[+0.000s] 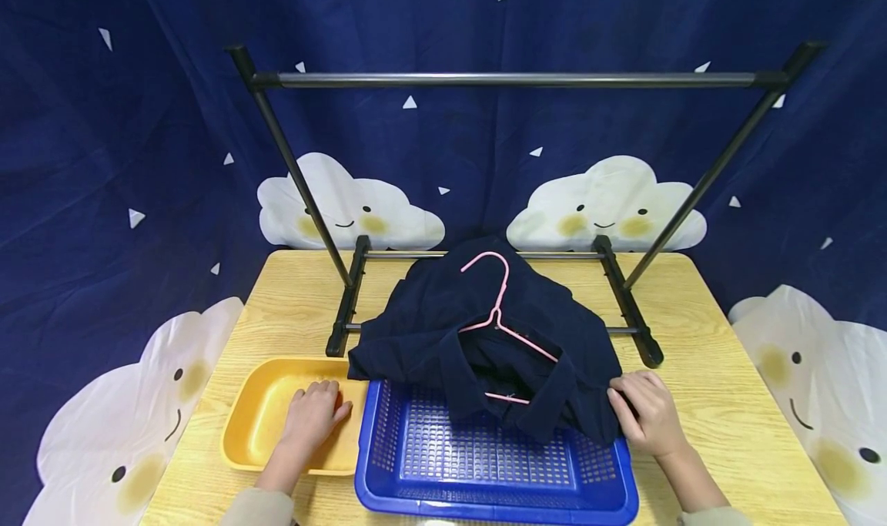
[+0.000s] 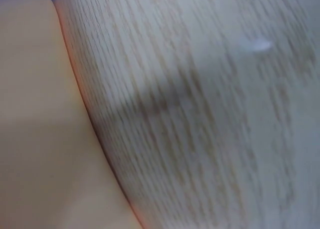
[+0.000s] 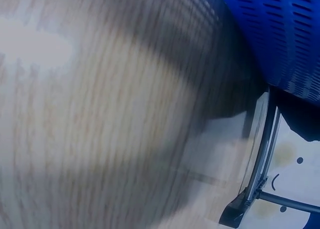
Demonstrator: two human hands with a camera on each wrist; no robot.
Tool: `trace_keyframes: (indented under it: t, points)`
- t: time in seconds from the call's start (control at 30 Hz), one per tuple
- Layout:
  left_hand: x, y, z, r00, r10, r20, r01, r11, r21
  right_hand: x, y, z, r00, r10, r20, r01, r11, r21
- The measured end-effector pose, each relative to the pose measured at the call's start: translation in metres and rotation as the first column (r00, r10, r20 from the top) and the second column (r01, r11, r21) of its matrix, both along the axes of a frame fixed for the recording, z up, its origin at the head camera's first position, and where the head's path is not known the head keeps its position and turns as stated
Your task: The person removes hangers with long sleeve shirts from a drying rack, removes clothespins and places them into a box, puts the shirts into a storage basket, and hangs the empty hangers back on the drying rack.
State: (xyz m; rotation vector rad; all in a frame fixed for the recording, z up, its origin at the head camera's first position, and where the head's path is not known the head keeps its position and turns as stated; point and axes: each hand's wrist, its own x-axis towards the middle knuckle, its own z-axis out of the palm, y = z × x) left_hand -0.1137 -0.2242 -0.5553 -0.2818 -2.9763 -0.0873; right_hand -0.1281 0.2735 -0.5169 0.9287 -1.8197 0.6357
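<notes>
A dark navy collared shirt (image 1: 416, 333) lies spread over the back part of a blue mesh basket (image 1: 499, 506) and onto the table behind it. A pink hanger (image 1: 500, 299) is partly inside the shirt's neck; its hook lies exposed above the collar, and its lower bar shows in the opening. My right hand (image 1: 647, 412) is at the shirt's right edge, thumb and bent fingers pinching the cloth beside the basket rim. Over the yellow basin (image 1: 252, 387), my left hand (image 1: 312, 417) rests with loosely bent fingers, holding nothing. The left wrist view shows mostly skin and table.
Behind the shirt stands a black-and-grey rack, its top bar (image 1: 513, 80) high above the wooden table (image 1: 734, 403). A rack foot (image 1: 629, 303) sits to the right, another (image 1: 349, 295) to the left. A navy curtain (image 1: 443, 18) with printed clouds surrounds the table.
</notes>
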Motion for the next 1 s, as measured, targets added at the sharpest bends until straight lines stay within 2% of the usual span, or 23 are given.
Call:
trace_keyframes:
  t: [0.47,0.73,0.83,1.0]
  points:
    - [0.002,0.002,0.005,1.000,-0.006,-0.020,0.007,1.000,0.009,-0.015,0.005,0.007,0.999,0.036,0.028,-0.038,0.998,0.056]
    - [0.001,0.001,0.002,1.000,-0.005,0.012,0.004,0.998,0.062,-0.018,0.006,0.011,0.999,0.029,0.035,-0.032,0.996,0.078]
    - [0.002,0.000,0.002,1.000,-0.011,-0.018,0.012,0.993,0.116,-0.018,0.006,0.011,0.999,0.024,0.034,-0.027,0.996,0.083]
    - [0.002,-0.002,0.007,0.992,-0.007,-0.125,0.030,0.982,0.186,-0.018,0.006,0.011,0.999,0.018,0.033,-0.021,0.996,0.082]
